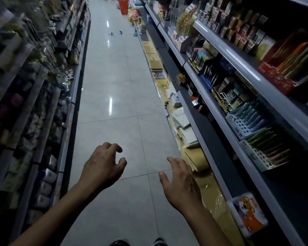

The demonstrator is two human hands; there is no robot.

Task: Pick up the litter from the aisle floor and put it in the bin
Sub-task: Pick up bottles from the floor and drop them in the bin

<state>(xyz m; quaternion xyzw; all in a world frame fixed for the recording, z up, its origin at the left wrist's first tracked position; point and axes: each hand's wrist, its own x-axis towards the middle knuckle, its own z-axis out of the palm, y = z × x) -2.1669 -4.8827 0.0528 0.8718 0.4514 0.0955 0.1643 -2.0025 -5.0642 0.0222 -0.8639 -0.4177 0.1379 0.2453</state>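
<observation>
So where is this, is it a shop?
Yes, most likely a shop aisle, maybe the stationery part. Long shelves on both sides are packed with goods, such as racks of pens and a stack of notebooks, and a shiny tiled floor runs between them.

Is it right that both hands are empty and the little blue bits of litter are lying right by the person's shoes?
Not quite. In the head view the left hand and right hand are indeed empty, but the blue litter lies far down the aisle floor, near the red bin, not by the shoes.
</observation>
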